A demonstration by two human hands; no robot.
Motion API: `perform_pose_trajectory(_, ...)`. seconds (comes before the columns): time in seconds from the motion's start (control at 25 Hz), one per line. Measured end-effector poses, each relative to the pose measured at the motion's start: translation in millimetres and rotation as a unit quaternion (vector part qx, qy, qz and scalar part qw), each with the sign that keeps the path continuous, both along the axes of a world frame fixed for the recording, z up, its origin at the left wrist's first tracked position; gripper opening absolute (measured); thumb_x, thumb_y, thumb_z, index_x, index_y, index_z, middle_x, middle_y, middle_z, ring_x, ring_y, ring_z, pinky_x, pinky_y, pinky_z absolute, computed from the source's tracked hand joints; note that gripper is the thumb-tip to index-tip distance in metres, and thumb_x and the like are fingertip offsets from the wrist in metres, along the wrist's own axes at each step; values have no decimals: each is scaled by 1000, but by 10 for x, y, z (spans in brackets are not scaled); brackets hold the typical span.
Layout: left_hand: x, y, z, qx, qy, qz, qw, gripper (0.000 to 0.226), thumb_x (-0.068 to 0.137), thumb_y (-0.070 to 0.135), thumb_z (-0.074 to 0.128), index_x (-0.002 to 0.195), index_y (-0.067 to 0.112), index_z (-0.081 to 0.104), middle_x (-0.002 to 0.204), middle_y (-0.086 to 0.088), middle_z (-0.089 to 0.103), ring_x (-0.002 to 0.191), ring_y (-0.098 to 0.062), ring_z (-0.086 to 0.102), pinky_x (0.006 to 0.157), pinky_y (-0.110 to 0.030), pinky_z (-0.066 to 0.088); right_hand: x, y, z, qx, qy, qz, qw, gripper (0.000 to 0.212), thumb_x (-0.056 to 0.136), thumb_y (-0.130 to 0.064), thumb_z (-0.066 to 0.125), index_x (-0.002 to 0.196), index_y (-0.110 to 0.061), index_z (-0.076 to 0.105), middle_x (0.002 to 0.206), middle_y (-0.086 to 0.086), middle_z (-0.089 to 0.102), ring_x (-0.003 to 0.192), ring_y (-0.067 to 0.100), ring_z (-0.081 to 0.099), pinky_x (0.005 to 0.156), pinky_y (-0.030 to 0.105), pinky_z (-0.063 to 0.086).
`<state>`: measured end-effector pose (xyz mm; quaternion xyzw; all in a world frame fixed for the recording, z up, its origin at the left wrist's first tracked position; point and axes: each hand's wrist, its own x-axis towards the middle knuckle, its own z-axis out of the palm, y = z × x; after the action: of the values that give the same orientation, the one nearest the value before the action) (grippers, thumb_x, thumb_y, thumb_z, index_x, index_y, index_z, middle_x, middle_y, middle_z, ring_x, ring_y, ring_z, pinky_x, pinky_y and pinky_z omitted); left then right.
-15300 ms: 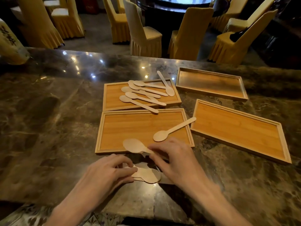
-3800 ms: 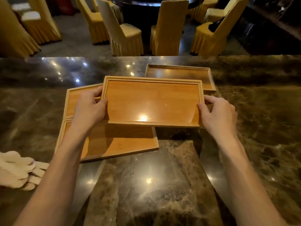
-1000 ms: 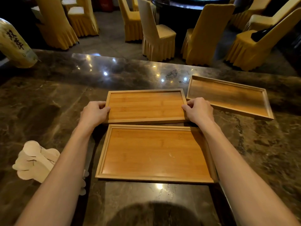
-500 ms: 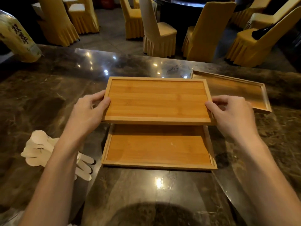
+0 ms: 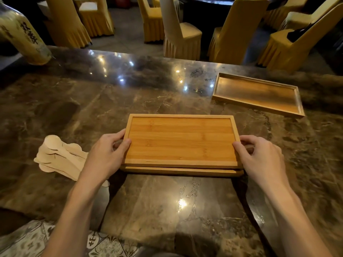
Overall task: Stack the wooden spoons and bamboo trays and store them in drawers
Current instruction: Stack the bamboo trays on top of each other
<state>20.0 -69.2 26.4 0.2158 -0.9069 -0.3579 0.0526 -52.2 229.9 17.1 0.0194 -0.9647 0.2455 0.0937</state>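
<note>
A bamboo tray (image 5: 181, 140) lies on top of a stack of bamboo trays (image 5: 181, 171) in the middle of the marble counter (image 5: 130, 93). My left hand (image 5: 106, 154) grips the top tray's left end, thumb over the rim. My right hand (image 5: 259, 156) grips its right end the same way. Only the front edges of the lower trays show under the top one. Another single bamboo tray (image 5: 258, 94) lies apart at the far right. A pile of pale wooden spoons (image 5: 59, 158) lies on the counter just left of my left forearm.
A tall cream bottle with black characters (image 5: 20, 32) stands at the counter's far left corner. Beyond the counter are several chairs in yellow covers (image 5: 178, 32) around a dark round table. Patterned floor tiles (image 5: 27, 240) show below the near edge.
Half a second ago I held the tray lifted above the nearer tray; now it has come down toward me onto the stack, nearly aligned. The far-right tray and the spoons have stayed put.
</note>
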Motion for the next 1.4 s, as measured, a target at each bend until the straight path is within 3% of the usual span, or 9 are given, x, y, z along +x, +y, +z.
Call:
perform_pose_trajectory(0.24, 63, 9, -19, 11, -29, 26, 999, 41, 92, 36, 48, 133, 35, 45, 122, -4, 60, 111, -24, 53, 83, -38, 42, 101, -7, 2, 1, 9, -7, 1000, 33, 88, -32, 58, 115, -14, 65, 100, 6, 72, 90, 22, 65, 81, 36, 47)
perform_pose_trajectory(0.44, 56, 26, -28, 3, -18, 21, 1000, 42, 92, 35, 50, 133, 30, 45, 123, -6, 56, 112, -24, 51, 81, -37, 39, 103, -6, 29, -10, 0, -12, 1000, 32, 88, -33, 59, 113, -15, 66, 97, 6, 73, 88, 23, 65, 77, 35, 49)
perform_pose_trajectory(0.6, 27, 14, 10, -21, -43, 9, 999, 53, 88, 41, 50, 137, 25, 40, 130, -8, 50, 103, -17, 48, 82, -38, 43, 13, 66, 24, -46, -16, -22, 999, 33, 86, -38, 60, 113, -19, 66, 98, 0, 71, 81, 10, 58, 68, 27, 47)
perform_pose_trajectory(0.68, -87, 30, 134, -67, -8, 8, 998, 57, 85, 46, 51, 137, 24, 40, 133, -4, 47, 107, -17, 49, 84, -40, 45, -123, 187, 67, -71, 17, -41, 997, 30, 85, -38, 60, 109, -21, 67, 91, -7, 67, 75, 0, 51, 61, 16, 40)
perform_pose_trajectory(0.76, -334, 126, 330, -48, 47, -33, 997, 50, 85, 46, 52, 132, 30, 44, 121, 8, 49, 104, -10, 50, 79, -33, 46, -350, 378, 160, -100, 64, -61, 991, 26, 86, -37, 60, 105, -21, 69, 84, -13, 59, 72, -4, 49, 59, 12, 37)
perform_pose_trajectory(0.88, -873, 433, 611, 61, 84, -148, 983, 37, 87, 37, 54, 123, 31, 51, 105, 15, 56, 92, 3, 53, 70, -16, 40, -774, 681, 265, -154, 73, -111, 979, 24, 87, -36, 60, 102, -20, 70, 89, -9, 64, 82, 7, 59, 71, 28, 53)
perform_pose_trajectory(0.96, -1306, 726, 733, 118, 89, -182, 972, 32, 89, 31, 54, 120, 26, 55, 104, 11, 61, 92, -2, 57, 72, -17, 45, -1044, 871, 276, -182, 49, -160, 969, 24, 87, -34, 60, 103, -19, 70, 99, -2, 68, 89, 14, 61, 79, 37, 55)
perform_pose_trajectory(1.16, -2115, 1349, 601, 126, 31, -176, 976, 36, 93, 19, 50, 128, 9, 50, 122, -11, 57, 107, -22, 56, 92, -36, 48, -1425, 1275, 49, -193, 2, -235, 953, 28, 88, -30, 61, 109, -13, 68, 109, 5, 68, 95, 15, 57, 75, 25, 43)
perform_pose_trajectory(1.4, -2549, 1530, 176, 98, -74, -131, 984, 33, 94, 22, 48, 123, 6, 52, 116, -14, 60, 97, -22, 58, 79, -31, 48, -1690, 1498, -255, -193, -23, -258, 947, 35, 88, -32, 61, 116, -11, 63, 115, 8, 66, 109, 23, 56, 87, 34, 46)
